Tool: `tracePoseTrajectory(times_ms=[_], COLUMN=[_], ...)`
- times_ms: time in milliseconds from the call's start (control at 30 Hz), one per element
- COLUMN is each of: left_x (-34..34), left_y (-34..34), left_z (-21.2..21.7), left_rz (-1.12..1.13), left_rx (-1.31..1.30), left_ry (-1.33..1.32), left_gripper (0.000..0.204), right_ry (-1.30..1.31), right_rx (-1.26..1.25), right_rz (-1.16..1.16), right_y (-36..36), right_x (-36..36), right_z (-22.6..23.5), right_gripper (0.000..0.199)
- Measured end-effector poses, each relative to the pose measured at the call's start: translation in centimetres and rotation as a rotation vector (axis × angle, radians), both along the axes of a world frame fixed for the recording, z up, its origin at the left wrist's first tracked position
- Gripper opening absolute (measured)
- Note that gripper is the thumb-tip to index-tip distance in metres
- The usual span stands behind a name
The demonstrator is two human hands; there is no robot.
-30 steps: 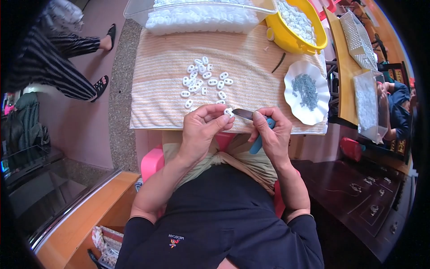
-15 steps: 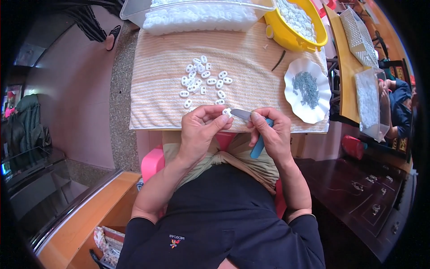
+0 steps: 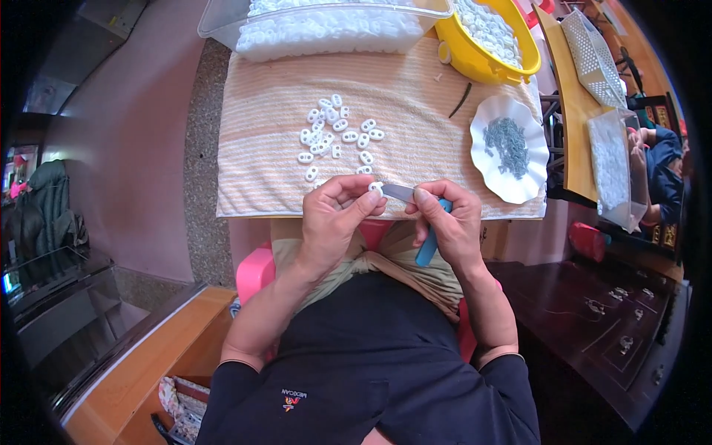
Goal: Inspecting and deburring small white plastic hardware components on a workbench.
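My left hand [image 3: 335,215] pinches a small white plastic piece [image 3: 376,189] at the near edge of the striped orange towel [image 3: 400,111]. My right hand [image 3: 449,222] grips a knife with a blue handle [image 3: 428,248], and its metal blade [image 3: 399,193] touches the white piece. Both hands meet just above my lap. Several more white pieces [image 3: 337,133] lie scattered on the towel, a little beyond my left hand.
A clear tub of white pieces [image 3: 326,22] and a yellow basin [image 3: 486,44] with more stand at the far edge. A white plate holding small grey parts [image 3: 510,148] sits on the right. Another person's sleeve [image 3: 660,159] shows far right. Pink stool below me.
My hands have stayed in place with the blade at the white piece. A person in striped clothing at the upper left has walked out of view.
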State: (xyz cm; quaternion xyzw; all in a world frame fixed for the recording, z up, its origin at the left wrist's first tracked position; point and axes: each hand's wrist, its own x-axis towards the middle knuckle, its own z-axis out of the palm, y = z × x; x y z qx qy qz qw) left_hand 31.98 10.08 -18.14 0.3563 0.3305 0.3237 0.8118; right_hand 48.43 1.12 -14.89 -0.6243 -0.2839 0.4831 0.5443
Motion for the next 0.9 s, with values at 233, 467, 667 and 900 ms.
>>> tracePoseTrajectory(times_ms=[233, 467, 667, 900], left_x=[0.0, -0.1, 0.1, 0.3], left_y=[0.6, 0.6, -0.1, -0.9], left_z=[0.0, -0.1, 0.0, 0.2], left_rz=[-0.106, -0.185, -0.106, 0.039], left_rx=[-0.142, -0.133, -0.090, -0.128], left_ry=[-0.010, -0.017, -0.007, -0.057], left_gripper=[0.029, 0.030, 0.031, 0.027], right_ry=[-0.147, -0.196, -0.697, -1.187], right_rx=[0.019, 0.030, 0.192, 0.341], right_rz=[0.050, 0.052, 0.080, 0.210], right_y=[-0.1, 0.0, -0.2, 0.1], right_x=[0.0, -0.3, -1.1, -2.1], right_z=[-0.4, 0.1, -0.4, 1.0], right_gripper=[0.018, 0.017, 0.008, 0.013])
